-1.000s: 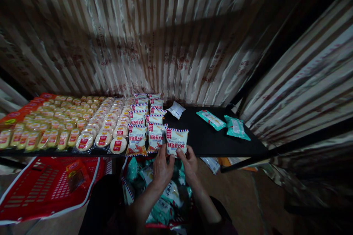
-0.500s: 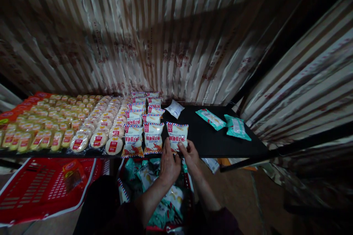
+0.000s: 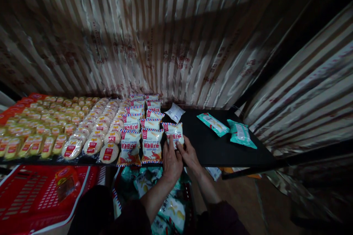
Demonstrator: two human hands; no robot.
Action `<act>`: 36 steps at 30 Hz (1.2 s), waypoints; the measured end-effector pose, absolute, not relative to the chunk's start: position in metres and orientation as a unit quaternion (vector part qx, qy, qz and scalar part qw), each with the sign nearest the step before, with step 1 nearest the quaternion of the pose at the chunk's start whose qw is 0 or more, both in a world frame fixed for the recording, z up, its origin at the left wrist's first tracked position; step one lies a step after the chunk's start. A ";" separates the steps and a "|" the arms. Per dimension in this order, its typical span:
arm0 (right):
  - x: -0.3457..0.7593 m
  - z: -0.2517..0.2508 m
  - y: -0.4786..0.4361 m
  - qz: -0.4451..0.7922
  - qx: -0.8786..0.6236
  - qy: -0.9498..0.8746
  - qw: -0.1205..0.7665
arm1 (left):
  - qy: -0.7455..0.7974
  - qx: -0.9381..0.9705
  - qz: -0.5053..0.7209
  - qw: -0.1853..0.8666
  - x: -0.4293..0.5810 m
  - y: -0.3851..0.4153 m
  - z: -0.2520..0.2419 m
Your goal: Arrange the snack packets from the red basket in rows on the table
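Note:
A white snack bag [image 3: 173, 133] with red lettering and striped ends is between my hands above the front of the black shelf. My left hand [image 3: 172, 159] has its fingers along the bag's lower left front. My right hand [image 3: 189, 154] grips the lower right side, its thumb on the front. Just left of it, matching snack bags [image 3: 152, 143] lie in two columns running to the back. Behind the held bag, a pale bag [image 3: 175, 112] rests with its plain side up. Two teal snack bags [image 3: 213, 124] lie farther right.
Rows of round wrapped crackers [image 3: 109, 153] and yellow wrapped snacks [image 3: 48, 146] fill the left of the shelf [image 3: 204, 150]. Below are a red basket [image 3: 24, 194] and a container of teal bags [image 3: 173, 209]. A striped curtain [image 3: 171, 44] hangs behind.
The held snack bag has shifted slightly back and left, and both hands have moved along with it. The view has also shifted a little.

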State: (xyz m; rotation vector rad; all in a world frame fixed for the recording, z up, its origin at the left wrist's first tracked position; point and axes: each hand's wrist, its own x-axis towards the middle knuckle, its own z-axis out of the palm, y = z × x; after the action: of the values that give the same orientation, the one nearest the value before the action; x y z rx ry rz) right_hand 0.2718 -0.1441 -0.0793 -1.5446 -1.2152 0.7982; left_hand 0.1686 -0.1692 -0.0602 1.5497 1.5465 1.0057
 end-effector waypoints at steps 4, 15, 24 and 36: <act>0.277 -0.073 -0.131 0.347 -0.617 -0.540 0.455 | 0.618 0.589 0.395 0.341 0.174 -0.157 -0.064; 0.290 -0.073 -0.081 0.426 -0.596 -0.468 0.495 | 0.633 0.583 0.401 0.314 0.182 -0.135 -0.076; 0.300 -0.101 -0.048 0.360 -0.617 -0.487 0.502 | 0.615 0.599 0.406 0.313 0.181 -0.128 -0.080; 0.308 -0.087 -0.038 0.033 -0.637 -0.695 0.330 | 0.617 0.591 0.436 0.284 0.182 -0.128 -0.087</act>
State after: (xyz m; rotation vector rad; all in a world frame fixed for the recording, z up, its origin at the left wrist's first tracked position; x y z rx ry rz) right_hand 0.3078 -0.0383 -0.0866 -1.6665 -1.8186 0.0857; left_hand 0.1821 -0.1276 -0.0866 1.5805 1.6510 1.1679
